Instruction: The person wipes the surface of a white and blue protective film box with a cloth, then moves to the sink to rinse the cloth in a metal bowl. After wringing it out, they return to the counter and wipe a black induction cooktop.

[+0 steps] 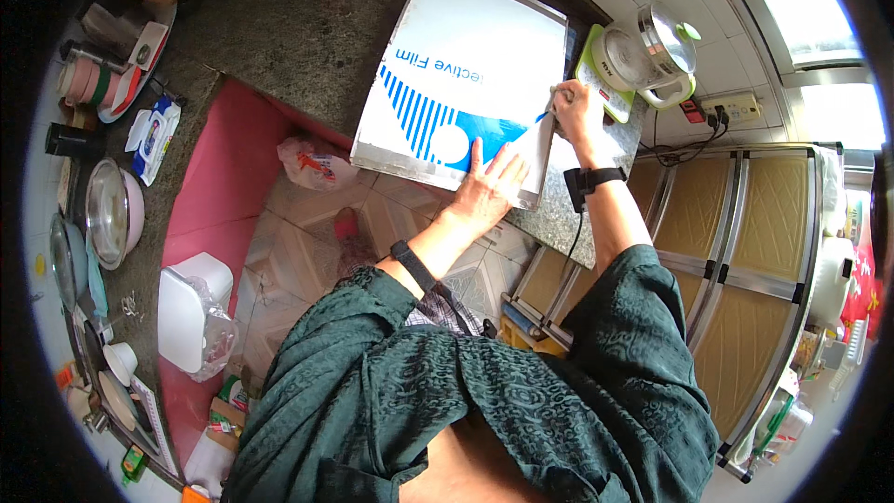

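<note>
A flat rectangular panel (pixel 482 35) with white and blue printed film lies on the dark stone counter, its near-left edge reaching over the counter's edge. My left hand (pixel 491 188) rests with fingers spread on the panel's blue part near its near edge. At the panel's right edge, my right hand (pixel 578 108) has its fingers closed on a small greyish piece, perhaps a cloth or a film edge; the fingers partly hide it. Beside the right hand stands a glass electric kettle (pixel 646 49) on a green-rimmed base (pixel 614 84).
Power cords run from a wall socket (pixel 740 108) at the right. Below it stands a cabinet (pixel 740 272) with tan panels. A wipes pack (pixel 157 140) and a lidded bowl (pixel 108 213) sit on the left counter. A white bin (pixel 185 321) hangs near the pink cabinet side (pixel 209 181).
</note>
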Tool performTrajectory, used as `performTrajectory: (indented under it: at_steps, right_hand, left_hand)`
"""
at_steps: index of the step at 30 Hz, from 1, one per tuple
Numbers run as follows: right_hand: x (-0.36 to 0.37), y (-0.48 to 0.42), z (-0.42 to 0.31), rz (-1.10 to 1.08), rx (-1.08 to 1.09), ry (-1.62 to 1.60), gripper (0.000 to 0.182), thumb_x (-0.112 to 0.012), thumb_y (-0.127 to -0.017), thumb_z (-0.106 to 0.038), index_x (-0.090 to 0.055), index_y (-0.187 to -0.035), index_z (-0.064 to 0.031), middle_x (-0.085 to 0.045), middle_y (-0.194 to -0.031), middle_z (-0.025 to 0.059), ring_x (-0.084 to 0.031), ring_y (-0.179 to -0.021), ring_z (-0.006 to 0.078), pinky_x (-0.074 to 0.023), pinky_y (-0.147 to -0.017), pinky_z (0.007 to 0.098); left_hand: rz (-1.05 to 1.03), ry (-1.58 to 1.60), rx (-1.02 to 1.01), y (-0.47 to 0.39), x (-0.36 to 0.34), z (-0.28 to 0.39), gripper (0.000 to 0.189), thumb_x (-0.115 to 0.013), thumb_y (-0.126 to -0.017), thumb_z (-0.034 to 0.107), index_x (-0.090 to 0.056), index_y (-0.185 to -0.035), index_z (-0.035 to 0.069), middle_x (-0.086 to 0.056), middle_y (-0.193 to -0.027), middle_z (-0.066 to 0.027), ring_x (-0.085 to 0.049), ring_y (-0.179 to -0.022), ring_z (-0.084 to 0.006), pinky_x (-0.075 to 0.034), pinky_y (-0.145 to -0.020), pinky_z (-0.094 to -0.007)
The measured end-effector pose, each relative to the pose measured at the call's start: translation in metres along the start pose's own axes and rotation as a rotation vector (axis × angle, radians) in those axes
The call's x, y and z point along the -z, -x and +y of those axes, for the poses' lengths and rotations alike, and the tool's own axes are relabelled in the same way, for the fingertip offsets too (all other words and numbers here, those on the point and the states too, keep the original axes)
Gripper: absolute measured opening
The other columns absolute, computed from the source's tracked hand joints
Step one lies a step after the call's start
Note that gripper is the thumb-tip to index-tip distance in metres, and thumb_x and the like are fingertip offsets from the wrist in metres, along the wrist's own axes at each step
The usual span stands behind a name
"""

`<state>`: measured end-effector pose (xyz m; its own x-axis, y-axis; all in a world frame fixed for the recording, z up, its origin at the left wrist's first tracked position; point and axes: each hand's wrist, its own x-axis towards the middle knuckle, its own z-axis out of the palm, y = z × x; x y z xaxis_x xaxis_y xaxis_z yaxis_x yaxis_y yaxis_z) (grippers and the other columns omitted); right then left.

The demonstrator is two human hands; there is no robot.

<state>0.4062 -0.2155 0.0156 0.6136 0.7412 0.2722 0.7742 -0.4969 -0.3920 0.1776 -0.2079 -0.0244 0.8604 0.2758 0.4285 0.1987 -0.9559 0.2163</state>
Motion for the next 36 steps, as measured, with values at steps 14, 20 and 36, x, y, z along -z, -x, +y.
performTrajectory:
  at_steps: [14,20,36]
  right_hand:
    - [0.013,0.007,-0.04,-0.051,-0.179,-0.116,0.013,-0.059,-0.081,-0.013,-0.065,-0.081,-0.0014,-0.065,-0.069,0.0168,-0.066,-0.065,0.0273,-0.0518,-0.065,0.0361]
    - [0.015,0.039,-0.024,-0.125,-0.156,-0.123,0.016,-0.064,-0.077,-0.018,-0.066,-0.083,-0.0031,-0.066,-0.073,0.017,-0.067,-0.071,0.0262,-0.0518,-0.07,0.0363]
    - [0.007,-0.01,0.003,-0.014,-0.307,-0.142,0.02,-0.065,-0.073,-0.017,-0.067,-0.086,-0.0024,-0.066,-0.071,0.0133,-0.064,-0.065,0.0197,-0.0505,-0.063,0.0319]
  left_hand:
    - [0.003,0.022,0.026,0.009,0.001,-0.007,0.042,-0.05,-0.085,0.018,-0.056,-0.126,0.008,-0.053,-0.13,-0.0062,-0.041,-0.129,-0.0264,-0.024,-0.101,-0.0704]
    - [-0.035,0.01,0.022,0.01,0.0,-0.005,0.043,-0.052,-0.085,0.02,-0.057,-0.126,0.009,-0.053,-0.131,-0.0068,-0.041,-0.129,-0.0265,-0.022,-0.1,-0.0725]
    - [-0.028,0.128,-0.105,0.008,0.012,-0.014,0.037,-0.054,-0.082,0.018,-0.061,-0.117,0.007,-0.054,-0.128,-0.0079,-0.046,-0.125,-0.0261,-0.02,-0.101,-0.073]
